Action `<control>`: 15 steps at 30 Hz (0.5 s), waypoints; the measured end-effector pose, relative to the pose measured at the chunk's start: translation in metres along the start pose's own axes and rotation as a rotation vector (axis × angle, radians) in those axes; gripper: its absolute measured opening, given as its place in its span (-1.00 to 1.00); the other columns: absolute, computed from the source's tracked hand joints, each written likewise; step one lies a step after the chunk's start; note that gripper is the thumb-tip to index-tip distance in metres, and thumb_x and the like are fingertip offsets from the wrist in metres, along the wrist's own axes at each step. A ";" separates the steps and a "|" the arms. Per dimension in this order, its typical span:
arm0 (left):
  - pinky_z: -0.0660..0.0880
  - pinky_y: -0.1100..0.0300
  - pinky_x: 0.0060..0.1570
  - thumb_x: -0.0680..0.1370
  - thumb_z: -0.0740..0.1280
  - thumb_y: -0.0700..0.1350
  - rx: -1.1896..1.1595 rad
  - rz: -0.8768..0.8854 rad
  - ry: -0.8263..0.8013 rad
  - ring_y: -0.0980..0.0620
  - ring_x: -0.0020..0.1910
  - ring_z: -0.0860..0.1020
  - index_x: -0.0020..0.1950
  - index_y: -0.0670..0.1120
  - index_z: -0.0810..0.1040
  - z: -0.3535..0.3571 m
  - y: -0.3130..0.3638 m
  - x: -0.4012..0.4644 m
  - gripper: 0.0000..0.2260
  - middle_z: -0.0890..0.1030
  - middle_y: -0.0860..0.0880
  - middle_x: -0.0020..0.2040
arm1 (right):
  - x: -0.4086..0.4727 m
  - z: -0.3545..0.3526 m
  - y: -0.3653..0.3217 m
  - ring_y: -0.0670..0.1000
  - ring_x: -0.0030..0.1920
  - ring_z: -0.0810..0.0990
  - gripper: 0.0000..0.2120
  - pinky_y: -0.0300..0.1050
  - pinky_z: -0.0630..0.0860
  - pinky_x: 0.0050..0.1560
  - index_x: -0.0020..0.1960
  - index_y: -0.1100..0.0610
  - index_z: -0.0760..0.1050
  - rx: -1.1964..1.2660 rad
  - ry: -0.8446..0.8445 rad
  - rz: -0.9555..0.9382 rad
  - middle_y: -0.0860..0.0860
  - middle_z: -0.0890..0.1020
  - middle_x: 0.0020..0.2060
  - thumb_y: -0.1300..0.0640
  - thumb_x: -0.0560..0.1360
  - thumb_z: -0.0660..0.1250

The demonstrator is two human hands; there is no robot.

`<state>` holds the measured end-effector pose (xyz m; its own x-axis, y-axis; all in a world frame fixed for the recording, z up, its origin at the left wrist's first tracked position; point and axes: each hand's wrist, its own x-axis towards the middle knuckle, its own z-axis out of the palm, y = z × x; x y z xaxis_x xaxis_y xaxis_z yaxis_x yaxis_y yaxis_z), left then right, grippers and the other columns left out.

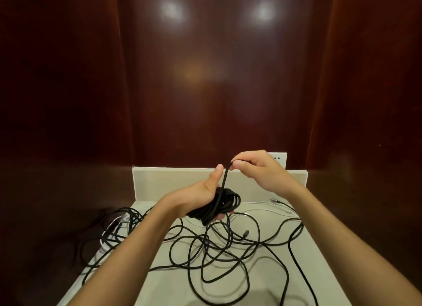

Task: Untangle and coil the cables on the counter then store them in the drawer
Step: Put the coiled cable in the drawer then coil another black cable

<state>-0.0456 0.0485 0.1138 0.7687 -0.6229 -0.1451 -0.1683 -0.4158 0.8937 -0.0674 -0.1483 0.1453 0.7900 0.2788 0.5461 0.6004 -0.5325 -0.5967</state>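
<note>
The left hand (206, 191) is gripping a black coil (219, 204) above the desk (319, 271), fingers curled round the bundled loops with the thumb sticking up. The right hand (255, 166) is pinching the free strand (226, 175) of that same cable between thumb and fingertips, lifting it just above the coil, apparently laying on another turn.

Judging by the scene, the task is sitting at an early stage. One cable is getting wound, and several loops are already gathered in the bundle. Below the hands, a loose tangle (223, 248) of black cable is sprawling across the desk, crossing over itself many times, with a further clump (118, 223) hanging off the left edge. A white cable (262, 203) is lying near the back wall, with a plug (274, 200) at its end. No finished coil is lying set aside anywhere in view, and no drawer is showing, so untangling, most of the coiling and all of the storing are still waiting.
</note>
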 end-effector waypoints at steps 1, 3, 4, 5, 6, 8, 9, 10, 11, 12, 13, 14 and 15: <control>0.51 0.21 -0.36 0.48 -0.22 0.50 -0.005 0.008 -0.067 -0.03 -0.33 0.57 0.05 -0.32 0.63 0.002 0.002 -0.003 -0.01 0.65 -0.21 -0.24 | 0.000 0.002 0.001 -0.19 -0.39 0.39 -0.80 -0.26 0.33 -0.29 -0.12 0.13 0.65 -0.019 0.006 0.002 -0.21 0.48 -0.48 0.21 0.61 0.28; 0.47 0.25 -0.42 0.48 -0.20 0.49 0.005 0.038 -0.175 0.05 -0.42 0.50 0.07 -0.30 0.61 0.003 0.005 -0.007 -0.04 0.57 -0.09 -0.35 | -0.002 0.006 0.006 -0.20 -0.38 0.43 -0.82 -0.30 0.34 -0.27 -0.14 0.09 0.66 -0.033 0.028 0.016 -0.22 0.54 -0.45 0.17 0.59 0.32; 0.46 0.25 -0.42 0.47 -0.17 0.50 0.018 0.050 -0.214 0.06 -0.43 0.47 0.05 -0.27 0.61 0.003 0.007 -0.010 -0.07 0.53 -0.07 -0.35 | -0.003 0.008 0.010 -0.20 -0.37 0.44 -0.82 -0.29 0.35 -0.25 -0.17 0.06 0.66 -0.020 0.048 0.027 -0.17 0.58 -0.43 0.13 0.57 0.35; 0.44 0.25 -0.42 0.49 -0.11 0.50 0.023 0.061 -0.246 0.06 -0.42 0.44 0.03 -0.23 0.61 0.003 0.008 -0.012 -0.13 0.50 -0.06 -0.35 | -0.003 0.010 0.014 -0.19 -0.36 0.43 -0.83 -0.22 0.36 -0.24 -0.20 0.01 0.67 -0.001 0.068 0.043 -0.06 0.61 -0.41 0.07 0.55 0.38; 0.43 0.25 -0.42 0.53 -0.03 0.47 0.022 0.081 -0.270 0.07 -0.42 0.42 0.01 -0.21 0.60 0.002 0.007 -0.014 -0.21 0.49 -0.05 -0.34 | -0.003 0.012 0.018 -0.12 -0.34 0.43 -0.83 -0.13 0.36 -0.23 -0.22 -0.01 0.68 0.014 0.088 0.063 0.08 0.61 -0.38 0.00 0.52 0.40; 0.42 0.27 -0.45 0.60 0.14 0.28 -0.003 0.157 -0.298 0.08 -0.44 0.41 0.00 -0.21 0.58 0.002 0.005 -0.015 -0.44 0.47 -0.04 -0.35 | -0.004 0.014 0.022 -0.06 -0.34 0.40 -0.83 -0.09 0.33 -0.25 -0.25 -0.02 0.69 0.036 0.113 0.097 0.17 0.57 -0.40 -0.04 0.48 0.44; 0.42 0.27 -0.46 0.61 0.20 0.19 -0.022 0.191 -0.302 0.09 -0.45 0.41 0.00 -0.23 0.58 0.002 0.004 -0.015 -0.53 0.47 -0.04 -0.36 | -0.005 0.014 0.023 -0.10 -0.36 0.39 -0.82 -0.15 0.32 -0.27 -0.27 0.00 0.68 0.042 0.125 0.110 0.07 0.54 -0.45 -0.02 0.48 0.46; 0.41 0.27 -0.47 0.62 0.24 0.14 -0.049 0.212 -0.300 0.09 -0.45 0.40 0.00 -0.23 0.57 0.002 0.002 -0.015 -0.58 0.47 -0.05 -0.37 | -0.005 0.015 0.023 -0.14 -0.39 0.37 -0.81 -0.23 0.30 -0.31 -0.29 0.01 0.67 0.046 0.142 0.124 -0.05 0.51 -0.49 -0.01 0.48 0.47; 0.40 0.27 -0.48 0.62 0.25 0.12 -0.085 0.223 -0.292 0.09 -0.46 0.39 -0.01 -0.23 0.55 0.003 0.001 -0.015 -0.60 0.46 -0.04 -0.38 | -0.005 0.014 0.023 -0.18 -0.42 0.36 -0.81 -0.31 0.29 -0.33 -0.30 0.01 0.67 0.053 0.161 0.135 -0.13 0.50 -0.51 0.01 0.47 0.48; 0.38 0.28 -0.49 0.62 0.24 0.13 -0.129 0.228 -0.280 0.09 -0.47 0.37 -0.03 -0.22 0.54 0.003 -0.001 -0.014 -0.61 0.44 -0.04 -0.39 | -0.005 0.013 0.024 -0.21 -0.43 0.38 -0.81 -0.36 0.30 -0.34 -0.31 0.02 0.66 0.060 0.182 0.146 -0.17 0.51 -0.52 0.03 0.47 0.48; 0.37 0.28 -0.50 0.61 0.22 0.14 -0.178 0.231 -0.262 0.09 -0.48 0.35 -0.05 -0.21 0.52 0.003 -0.003 -0.014 -0.60 0.43 -0.03 -0.40 | -0.006 0.012 0.024 -0.22 -0.44 0.42 -0.81 -0.40 0.31 -0.34 -0.31 0.04 0.65 0.075 0.198 0.158 -0.19 0.52 -0.53 0.06 0.47 0.48; 0.37 0.28 -0.51 0.61 0.21 0.17 -0.224 0.232 -0.233 0.09 -0.49 0.34 -0.07 -0.19 0.51 0.003 -0.004 -0.012 -0.59 0.43 -0.03 -0.40 | -0.007 0.011 0.026 -0.24 -0.43 0.45 -0.82 -0.43 0.32 -0.33 -0.30 0.05 0.65 0.084 0.210 0.171 -0.21 0.54 -0.53 0.07 0.48 0.48; 0.38 0.28 -0.51 0.62 0.21 0.20 -0.271 0.233 -0.188 0.09 -0.49 0.34 -0.08 -0.18 0.50 0.003 -0.004 -0.011 -0.58 0.43 -0.03 -0.40 | -0.008 0.010 0.028 -0.25 -0.42 0.49 -0.82 -0.44 0.33 -0.31 -0.28 0.06 0.66 0.082 0.214 0.182 -0.21 0.56 -0.52 0.07 0.49 0.47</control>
<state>-0.0552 0.0550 0.1106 0.5986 -0.8007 0.0220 -0.1363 -0.0747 0.9879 -0.0557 -0.1571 0.1188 0.8469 0.0051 0.5317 0.4658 -0.4893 -0.7373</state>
